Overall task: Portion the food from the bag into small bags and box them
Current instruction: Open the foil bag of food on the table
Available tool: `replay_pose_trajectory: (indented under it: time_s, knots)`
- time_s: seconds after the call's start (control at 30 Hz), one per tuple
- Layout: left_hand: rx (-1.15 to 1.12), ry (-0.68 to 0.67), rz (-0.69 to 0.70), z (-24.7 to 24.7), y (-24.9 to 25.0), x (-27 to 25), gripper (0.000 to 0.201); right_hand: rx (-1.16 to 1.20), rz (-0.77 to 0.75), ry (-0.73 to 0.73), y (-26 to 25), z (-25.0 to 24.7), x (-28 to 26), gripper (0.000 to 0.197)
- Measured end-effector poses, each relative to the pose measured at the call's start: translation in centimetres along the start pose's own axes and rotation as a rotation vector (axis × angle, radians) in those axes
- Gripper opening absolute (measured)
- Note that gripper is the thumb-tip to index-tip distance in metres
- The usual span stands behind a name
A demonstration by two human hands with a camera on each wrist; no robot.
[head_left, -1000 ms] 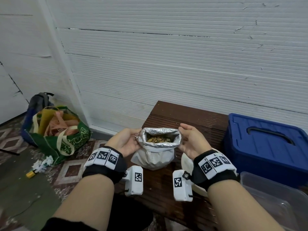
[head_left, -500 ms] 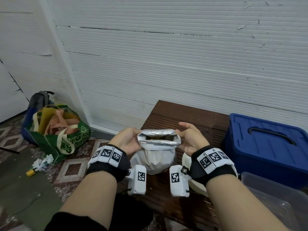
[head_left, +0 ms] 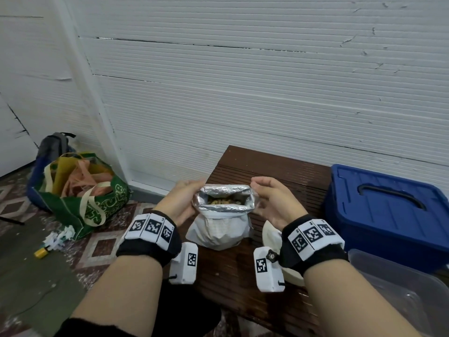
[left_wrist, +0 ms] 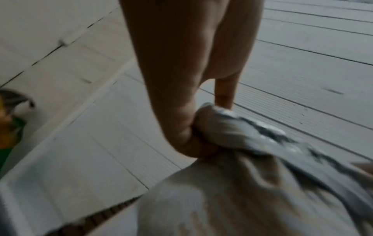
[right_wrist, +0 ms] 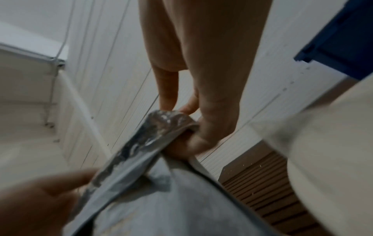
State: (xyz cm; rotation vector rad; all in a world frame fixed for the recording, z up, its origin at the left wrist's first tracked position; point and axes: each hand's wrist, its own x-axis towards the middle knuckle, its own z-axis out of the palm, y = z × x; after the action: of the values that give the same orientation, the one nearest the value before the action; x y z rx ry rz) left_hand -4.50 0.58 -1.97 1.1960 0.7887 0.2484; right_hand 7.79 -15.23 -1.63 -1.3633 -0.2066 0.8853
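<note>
Wooden bench (head_left: 255, 276), gripped foil-lined bag (head_left: 220, 229) (contents half-hidden).

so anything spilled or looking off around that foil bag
Nothing has spilled on the bench. The foil-lined bag stands upright, its cuff folded down, held by the left hand and right hand. The only mess is crumpled paper scraps on the floor beside the green tote bag.

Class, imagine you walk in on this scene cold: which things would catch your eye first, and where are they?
First the foil-lined bag standing on the brown bench, its mouth held open by the left hand and right hand, brown food showing inside. Next the big blue box at the right, then the green shopping bag on the floor at the left.
</note>
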Motion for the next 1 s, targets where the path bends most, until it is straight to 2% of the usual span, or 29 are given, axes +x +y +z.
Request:
replay_pose_trajectory:
  time_s: [0.1, 0.17, 0.23, 0.3, 0.33, 0.43, 0.5, 0.57, 0.67, 0.73, 0.87, 1.0]
  knots:
    - [0.450, 0.122, 0.191, -0.2, 0.2, -0.8, 0.036, -0.331, -0.128, -0.020, 0.1, 0.1, -0.3, 0.008]
    - [0.592, 0.116, 0.327, -0.3, 0.3, -1.3, 0.031, -0.444, -0.227, -0.055, -0.1, 0.3, -0.6, 0.007]
    - [0.760, 0.090, 0.441, -0.4, 0.4, -1.5, 0.013, -0.606, -0.285, -0.076, -0.3, 0.8, -0.6, 0.008]
    - [0.907, 0.082, 0.483, -0.5, 0.6, -1.5, 0.004, -0.852, -0.300, -0.028, -0.4, 1.1, -0.2, 0.015]
    - [0.960, 0.067, 0.474, -0.6, 0.7, -1.4, 0.012, -0.977, -0.304, 0.008, -0.5, 1.4, -0.2, 0.017]
    - [1.063, -0.023, 0.346, -0.8, 1.2, -1.5, 0.058, -1.304, -0.195, 0.033, -1.7, 2.4, -0.8, 0.005]
    - [1.096, -0.091, 0.260, -0.9, 1.7, -1.9, 0.075, -1.457, -0.110, 0.006, -2.5, 2.6, -1.2, 0.032]
    - [1.132, -0.135, 0.213, -0.9, 2.0, -2.1, 0.081, -1.492, -0.078, 0.007, -3.0, 2.8, -1.4, 0.043]
    - [1.165, -0.164, 0.187, -0.8, 2.0, -2.2, 0.084, -1.482, -0.048, -0.051, -3.0, 2.9, -1.3, 0.047]
    - [1.109, -0.156, 0.220, -0.9, 1.9, -2.2, 0.079, -1.461, -0.058, -0.099, -3.1, 2.6, -1.3, 0.046]
    - [0.998, -0.069, 0.362, -1.1, 1.9, -2.7, 0.054, -1.230, -0.075, -0.133, -2.8, 1.9, -1.6, 0.042]
    - [0.944, -0.134, 0.326, -0.6, 2.2, -3.3, 0.063, -1.046, -0.152, -0.076, -2.7, 2.3, -1.2, 0.055]
